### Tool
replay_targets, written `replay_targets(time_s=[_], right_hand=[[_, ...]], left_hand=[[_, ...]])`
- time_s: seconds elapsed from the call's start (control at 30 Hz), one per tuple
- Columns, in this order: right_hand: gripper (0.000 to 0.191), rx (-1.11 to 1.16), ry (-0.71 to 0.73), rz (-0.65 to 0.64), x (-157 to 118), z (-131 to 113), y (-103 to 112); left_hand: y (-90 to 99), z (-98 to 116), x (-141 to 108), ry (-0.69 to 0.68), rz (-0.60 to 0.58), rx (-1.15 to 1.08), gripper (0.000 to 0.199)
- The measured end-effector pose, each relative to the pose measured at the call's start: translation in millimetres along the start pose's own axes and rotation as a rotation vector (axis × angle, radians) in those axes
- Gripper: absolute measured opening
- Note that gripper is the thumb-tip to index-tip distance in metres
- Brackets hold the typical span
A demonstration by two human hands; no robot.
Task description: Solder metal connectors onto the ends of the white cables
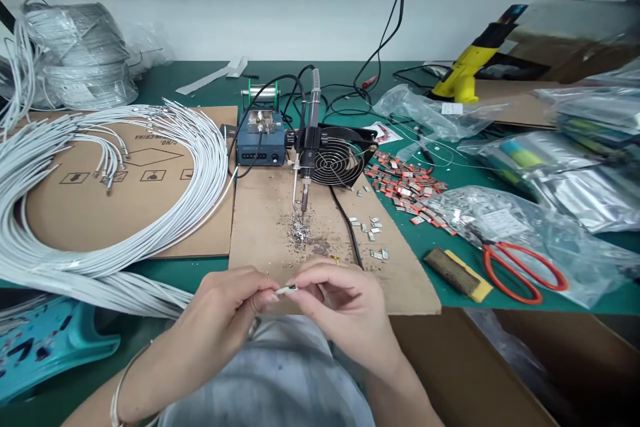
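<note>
Both of my hands meet in front of my body, just past the near edge of the cardboard sheet (270,200). Thumb and fingertips of my left hand (225,307) pinch a short white cable end (284,290). At its dark tip, my right hand (350,310) is closed in a pinch; whatever small part sits between those fingers is mostly hidden. Beyond them a soldering iron (311,140) hangs tip down in a stand, above a small heap of solder bits (299,232). Several small metal-cased connectors (373,230) lie on the cardboard to the right.
A large coil of white cables (200,200) spreads across the left. Behind stand a blue soldering station (261,147), a solder spool (263,93) and a black fan (340,159). Rightward are orange-and-silver pieces (400,187), red-handled scissors (525,270), a sponge (453,272) and a yellow heat gun (465,67).
</note>
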State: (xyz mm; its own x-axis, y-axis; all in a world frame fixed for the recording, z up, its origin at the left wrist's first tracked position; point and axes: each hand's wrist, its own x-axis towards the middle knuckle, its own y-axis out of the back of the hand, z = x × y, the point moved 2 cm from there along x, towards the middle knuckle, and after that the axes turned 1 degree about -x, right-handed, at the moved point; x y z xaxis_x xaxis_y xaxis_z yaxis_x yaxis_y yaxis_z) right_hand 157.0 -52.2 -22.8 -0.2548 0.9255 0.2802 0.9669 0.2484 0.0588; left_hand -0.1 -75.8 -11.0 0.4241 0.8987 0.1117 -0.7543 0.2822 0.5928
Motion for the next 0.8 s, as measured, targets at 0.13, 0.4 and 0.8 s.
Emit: replay_targets(time_s=[0.13, 0.4, 0.8], right_hand=[[0.01, -0.008, -0.028, -0.044, -1.5, -0.5, -2.0], [0.013, 0.056, -0.05, -0.007, -1.9, 7.7, -8.8], [0.017, 0.114, 0.148, 0.228, -4.5, 19.9, -29.9]], left_hand=[[-3.2, 2.3, -3.8, -0.032, 0.003, 0.05, 0.021], [-9.4, -3.5, -5.3, -0.097, 0.159, 0.177, 0.019], [-11.7, -5.0, -5.2, -0.074, 0.263, 0.05, 0.011]])
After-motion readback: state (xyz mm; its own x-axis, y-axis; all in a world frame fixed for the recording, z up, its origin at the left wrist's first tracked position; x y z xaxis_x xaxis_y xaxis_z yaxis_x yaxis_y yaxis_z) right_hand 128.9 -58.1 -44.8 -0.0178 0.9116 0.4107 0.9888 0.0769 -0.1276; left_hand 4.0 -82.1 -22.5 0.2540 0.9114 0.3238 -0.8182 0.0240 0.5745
